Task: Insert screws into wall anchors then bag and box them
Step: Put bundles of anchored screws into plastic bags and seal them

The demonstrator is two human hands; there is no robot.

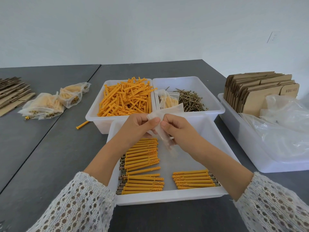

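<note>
1. Fingers of the left hand (142,122) and right hand (173,125) pinch an empty clear bag (164,131) at its mouth, above the front tray (167,195).
2. Assembled anchors (142,158) lie at 6 o'clock beneath.
3. Rubbing the bag's lips apart should open it fully before loading.

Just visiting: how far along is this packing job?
Done: filled bags lie at the left, and assembled anchors fill the near tray. Now: both hands, left hand and right hand, hold an empty bag. Left: loose anchors, screws, flat boxes.
</note>
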